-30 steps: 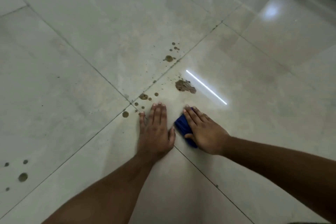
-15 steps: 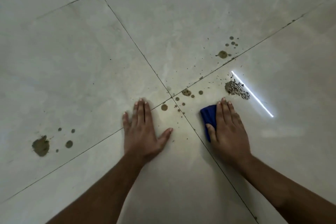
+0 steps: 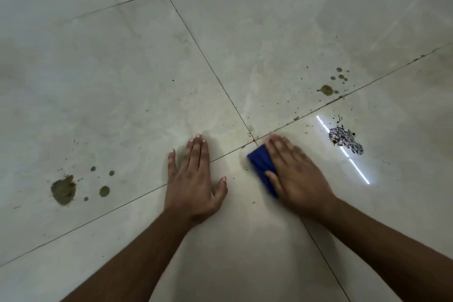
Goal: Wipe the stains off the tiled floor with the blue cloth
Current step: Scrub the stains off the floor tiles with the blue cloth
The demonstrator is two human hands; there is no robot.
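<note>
Right hand (image 3: 297, 175) flat, fingers straight, pressing cloth (image 3: 261, 167) onto floor (image 3: 122, 81) at tile joint. Left hand (image 3: 193, 181) flat on floor, released. Stains (image 3: 63, 190) at left.

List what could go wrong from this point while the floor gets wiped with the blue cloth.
1. The dark gritty stain to the right of the right hand looks crusted; one pass of the blue cloth may smear it rather than lift it.
2. The brown blotch and its spots lie far to the left, beyond the left hand, and could be missed.
3. The left hand presses flat on the glossy tiled floor; it might slip on a damp patch.
</note>
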